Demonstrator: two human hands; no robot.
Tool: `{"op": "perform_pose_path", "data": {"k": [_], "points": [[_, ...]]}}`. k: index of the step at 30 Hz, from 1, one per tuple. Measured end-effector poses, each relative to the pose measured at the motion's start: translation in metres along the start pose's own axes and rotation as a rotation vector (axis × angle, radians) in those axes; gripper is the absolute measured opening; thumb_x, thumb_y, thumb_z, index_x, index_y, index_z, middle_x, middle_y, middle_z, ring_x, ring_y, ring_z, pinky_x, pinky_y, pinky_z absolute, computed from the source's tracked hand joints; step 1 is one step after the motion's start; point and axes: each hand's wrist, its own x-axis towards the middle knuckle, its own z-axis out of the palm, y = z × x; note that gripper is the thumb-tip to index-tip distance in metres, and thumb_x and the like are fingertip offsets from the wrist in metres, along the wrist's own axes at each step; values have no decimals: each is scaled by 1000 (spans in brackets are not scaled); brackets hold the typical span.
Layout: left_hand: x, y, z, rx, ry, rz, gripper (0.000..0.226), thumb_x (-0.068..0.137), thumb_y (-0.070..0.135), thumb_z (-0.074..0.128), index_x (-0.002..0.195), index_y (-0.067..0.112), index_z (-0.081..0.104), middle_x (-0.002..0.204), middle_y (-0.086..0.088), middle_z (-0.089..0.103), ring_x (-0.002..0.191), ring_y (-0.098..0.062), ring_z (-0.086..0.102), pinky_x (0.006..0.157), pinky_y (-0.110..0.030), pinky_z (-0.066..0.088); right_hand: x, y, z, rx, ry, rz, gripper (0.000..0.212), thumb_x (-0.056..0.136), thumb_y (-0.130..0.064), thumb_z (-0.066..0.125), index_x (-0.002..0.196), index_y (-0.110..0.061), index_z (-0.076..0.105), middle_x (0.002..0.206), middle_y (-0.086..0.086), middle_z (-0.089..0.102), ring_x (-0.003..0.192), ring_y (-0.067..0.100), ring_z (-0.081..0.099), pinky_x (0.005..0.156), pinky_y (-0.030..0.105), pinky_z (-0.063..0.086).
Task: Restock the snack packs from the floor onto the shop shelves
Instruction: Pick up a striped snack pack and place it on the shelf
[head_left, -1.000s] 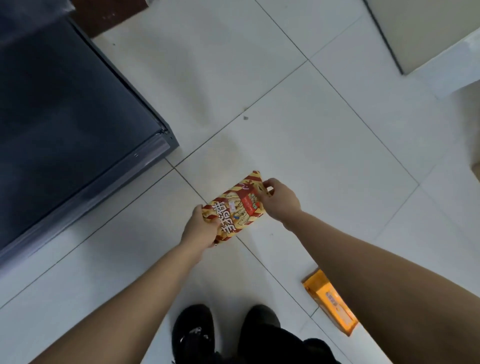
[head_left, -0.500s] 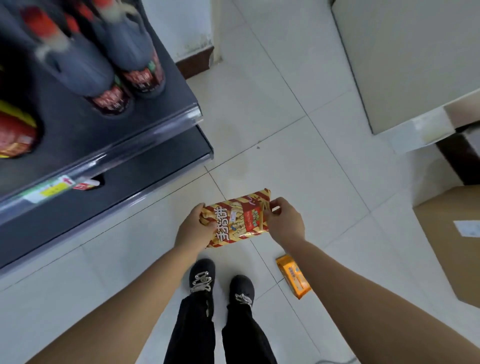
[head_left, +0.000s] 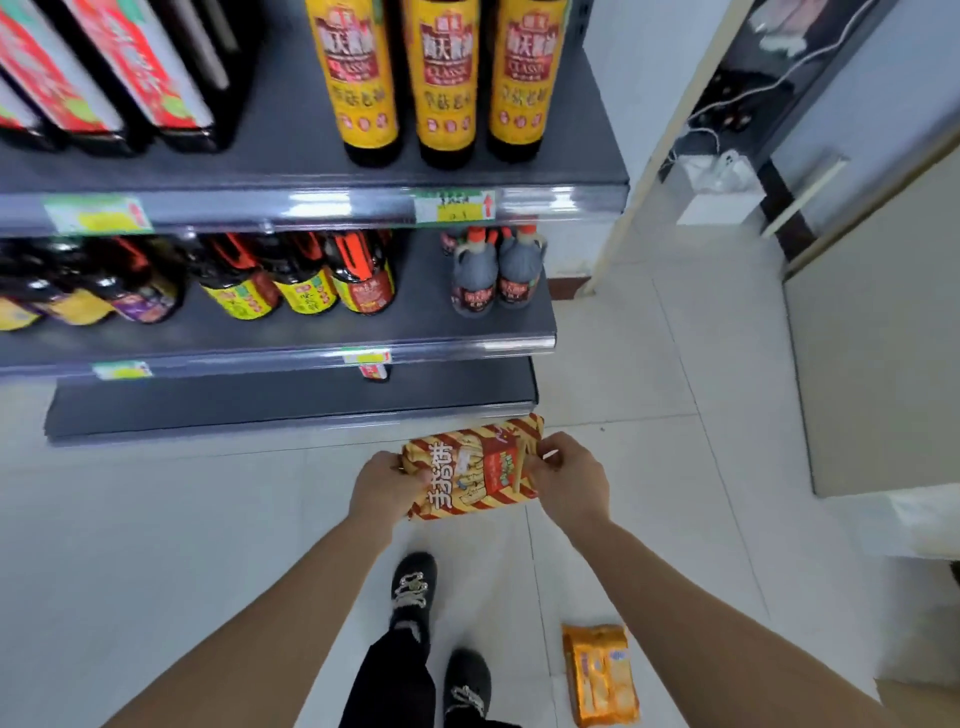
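Observation:
I hold a red-and-yellow striped snack pack (head_left: 478, 467) level in front of me, just before the bottom shelf. My left hand (head_left: 384, 488) grips its left end and my right hand (head_left: 571, 483) grips its right end. An orange snack pack (head_left: 600, 675) lies on the white tile floor by my right foot. The dark grey shop shelves (head_left: 291, 400) stand ahead: the bottom board is bare, the two boards above carry bottles.
Dark sauce bottles (head_left: 358, 280) and two grey jugs (head_left: 496, 280) fill the middle shelf; yellow-labelled bottles (head_left: 447, 78) stand on the upper one. A beige counter (head_left: 878, 374) is at the right. My black shoes (head_left: 413, 587) are on the floor below.
The view has risen from the floor to the shelves, as I stood up. Both hands have kept hold of the striped pack and lifted it; the orange pack stays on the floor.

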Motion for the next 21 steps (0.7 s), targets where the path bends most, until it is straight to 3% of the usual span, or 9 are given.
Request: {"op": "perform_pose_path", "data": {"k": [7,10,17,21], "points": [[-65,-26,-113,-267,271,34,22,92,17,60,111,7,64,96,-5,66,87,-24,66,76,-33,54,-64,-95,30,-54,-89,-282,11,91,-27,58,98,-19,63,89,-7,64,87,17,62,73,28,46],[-91,-53,-170,-422,381,24,21,93,13,57,108,3,69,93,-9,70,82,-25,65,71,-31,53,-97,-143,58,-97,-142,-395,10,89,-26,59,92,-18,64,91,-3,67,90,20,60,71,28,38],[-151,-134,-313,-658,647,42,16,91,10,59,98,2,71,79,-8,67,64,-20,59,58,-24,47,-203,-253,149,-53,-283,-714,8,86,-22,67,93,-17,68,82,-9,61,84,16,61,70,25,38],[-191,-185,-394,-766,785,52,11,90,15,63,90,5,67,84,-9,69,73,-25,64,70,-35,53,-275,-309,203,-77,-408,-846,6,88,-23,66,92,-19,63,80,-12,58,79,12,57,69,24,38]]}}
